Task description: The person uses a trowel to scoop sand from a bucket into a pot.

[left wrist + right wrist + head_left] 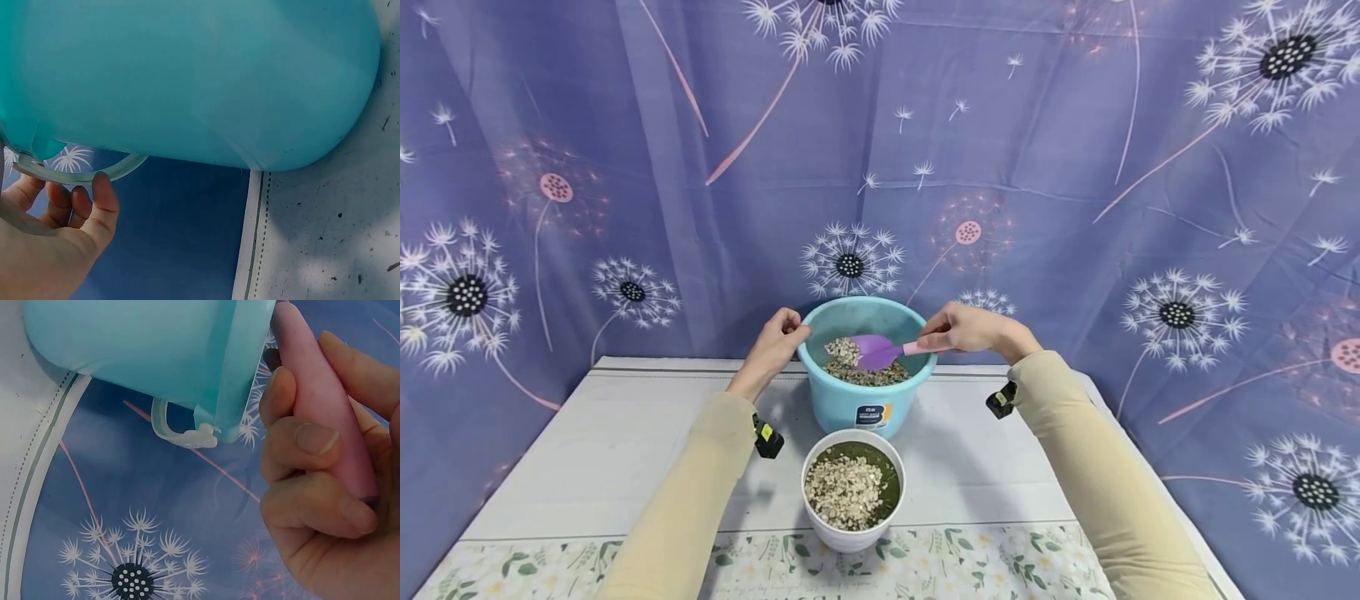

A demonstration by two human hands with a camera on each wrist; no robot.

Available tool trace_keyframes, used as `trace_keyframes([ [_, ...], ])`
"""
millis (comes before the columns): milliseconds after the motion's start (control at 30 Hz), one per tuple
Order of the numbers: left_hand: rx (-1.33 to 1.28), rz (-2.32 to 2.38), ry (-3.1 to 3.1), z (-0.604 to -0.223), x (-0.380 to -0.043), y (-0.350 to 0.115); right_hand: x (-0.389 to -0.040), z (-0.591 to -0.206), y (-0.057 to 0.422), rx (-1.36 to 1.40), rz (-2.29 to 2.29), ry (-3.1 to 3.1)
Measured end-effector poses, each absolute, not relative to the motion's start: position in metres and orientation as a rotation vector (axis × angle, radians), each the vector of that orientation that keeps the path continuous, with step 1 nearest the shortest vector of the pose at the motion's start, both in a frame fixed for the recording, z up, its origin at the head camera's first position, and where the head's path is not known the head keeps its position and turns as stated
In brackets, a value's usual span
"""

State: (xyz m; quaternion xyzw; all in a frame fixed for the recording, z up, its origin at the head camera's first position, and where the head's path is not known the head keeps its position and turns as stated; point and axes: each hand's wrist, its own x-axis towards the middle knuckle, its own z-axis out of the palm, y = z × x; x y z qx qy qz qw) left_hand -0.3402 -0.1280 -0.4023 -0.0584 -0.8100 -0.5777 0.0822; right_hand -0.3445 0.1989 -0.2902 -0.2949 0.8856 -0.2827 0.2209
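Observation:
My right hand [967,327] grips the pink handle [328,406] of a small purple trowel [878,352]. The trowel's blade, carrying pale grit [843,351], is over the inside of a light blue bucket [865,404], above more grit [868,374]. At the bucket's left rim, my left hand [772,348] holds on; in the left wrist view its curled fingers [106,203] are at the clear bucket handle [81,177]. A white pot [847,537] stands in front of the bucket, with pale grit [844,492] covering most of the dark green surface inside it.
Both containers stand on a white table covering [602,450], which has a floral strip [985,562] along the near side. Behind and at both sides hangs a blue-violet dandelion curtain [760,225], close behind the bucket. Dark specks lie on the covering [337,237] beside the bucket.

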Motion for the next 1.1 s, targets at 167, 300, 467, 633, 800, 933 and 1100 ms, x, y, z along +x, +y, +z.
trace_keyframes([
  [167,-0.176,-1.732,-2.425,-0.402,-0.34,-0.129,-0.344,-0.291,0.204,-0.797,-0.817,2.446],
  [300,-0.176,-1.736,-2.425,-0.402,-0.339,-0.129,-0.342,-0.29,0.207,-0.799,-0.809,2.465],
  [467,-0.179,-1.741,-2.424,-0.401,-0.338,-0.129,-0.339,-0.29,0.21,-0.773,-0.811,2.491],
  [633,-0.166,-1.681,-2.433,-0.399,-0.336,-0.13,-0.335,-0.287,0.213,-0.751,-0.833,2.492],
  [800,-0.159,-1.529,-2.445,-0.395,-0.327,-0.132,-0.328,-0.284,0.216,-0.78,-0.831,2.492],
  [933,-0.14,-1.454,-2.399,-0.392,-0.312,-0.134,-0.317,-0.28,0.218,-0.85,-0.822,2.495],
  [1100,-0.223,-1.475,-2.371,-0.395,-0.278,-0.136,-0.301,-0.276,0.224,-0.954,-0.833,2.459],
])
